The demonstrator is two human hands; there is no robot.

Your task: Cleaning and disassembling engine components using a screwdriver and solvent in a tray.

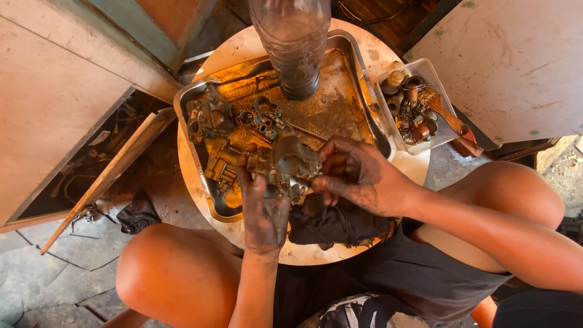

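Seated person, bare knees either side of a small round pale-topped table (388, 45). Left hand (262, 206), blackened with grease, comes up from 6 o'clock with palm turned away from the camera; its grip is closed around the underside of a grimy grey cast-metal carburettor body (288, 165), thumb showing at the part's left edge. Right hand (358, 176) enters from 3 o'clock, equally dirty; its grip is narrow, fingers curled and pinched against the right flank of the same carburettor body, fingertips touching the metal. Whether a small tool sits inside that grip I cannot tell. The part is held just above the near rim of the table, at about 6 o'clock of a dented rectangular steel tray (364, 79) stained orange-brown with oily residue. In the tray, at 9 o'clock, lies a second dark carburettor casting (209, 115); beside it toward centre, a cluster of small brass and steel fittings (258, 115). At 12 o'clock of the tray stands a clear plastic bottle (293, 36), murky with dark liquid, upright. Off the tray at 2 o'clock, touching its rim, a clear square plastic tub (438, 79) holds mixed small parts and a wooden-handled tool (449, 115) that sticks out over its edge. A dark rag (340, 225) lies bunched on the table's near edge, under the right hand. Another dark cloth scrap (138, 212) sits on the concrete floor (73, 261) at 8 o'clock.
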